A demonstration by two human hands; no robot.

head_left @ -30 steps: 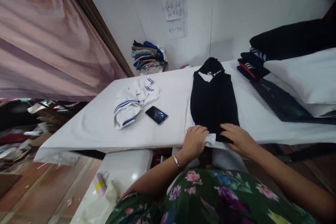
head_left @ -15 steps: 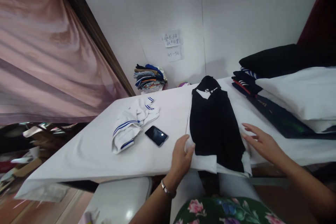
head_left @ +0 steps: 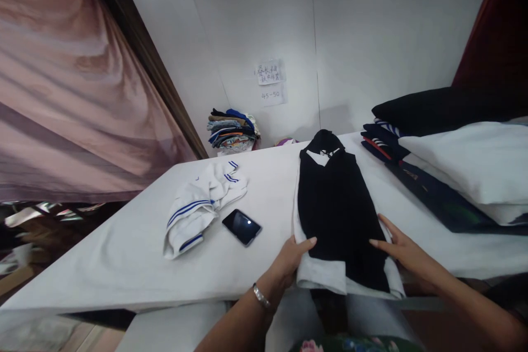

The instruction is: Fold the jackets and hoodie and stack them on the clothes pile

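Note:
A black hoodie [head_left: 338, 203] with white at its neck and lower edge lies lengthwise on the white table, its sides folded in and its hood toward the wall. My left hand [head_left: 295, 256] grips the left edge near the bottom, thumb on the black cloth and fingers hidden at the side. On the opposite edge my right hand [head_left: 398, 245] pinches the hoodie, its thumb on top and its other fingers along the side. Left of it lie a dark-screened phone [head_left: 242, 226] and a crumpled white garment [head_left: 192, 214] with blue stripes.
Folded clothes [head_left: 462, 159] are piled on the table's [head_left: 124, 253] right side. A smaller stack of clothes [head_left: 231, 129] sits by the wall at the back. Paper notes [head_left: 270, 81] hang on the wall, and a pink curtain [head_left: 82, 82] covers the left.
Both hands have come in from beside the hoodie and taken hold of its side edges, thumbs now on the black cloth. The camera view has shifted slightly.

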